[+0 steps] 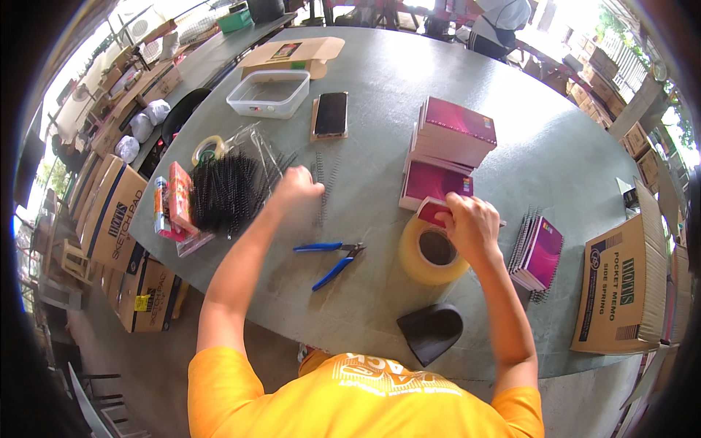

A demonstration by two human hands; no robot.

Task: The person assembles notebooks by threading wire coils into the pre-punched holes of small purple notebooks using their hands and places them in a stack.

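My left hand (298,185) is closed over the table's middle, beside a few loose black spiral binding coils (326,191); what its fingers hold, if anything, cannot be made out. Left of it lies a large heap of black coils (228,191) on clear plastic. My right hand (472,225) grips a small magenta memo pad (432,210) above a wide roll of tape (412,264). Just beyond are stacks of magenta pads (458,131). Spiral-bound memo pads (542,252) sit to the right. Blue-handled pliers (334,271) lie with handles apart between my arms.
A black wedge-shaped object (431,333) lies near the front edge. A cardboard box (610,281) stands at right. Farther off are a dark phone-like slab (332,114), a clear plastic tub (269,102) and an opened carton (321,50). Small packets (179,196) lie at left.
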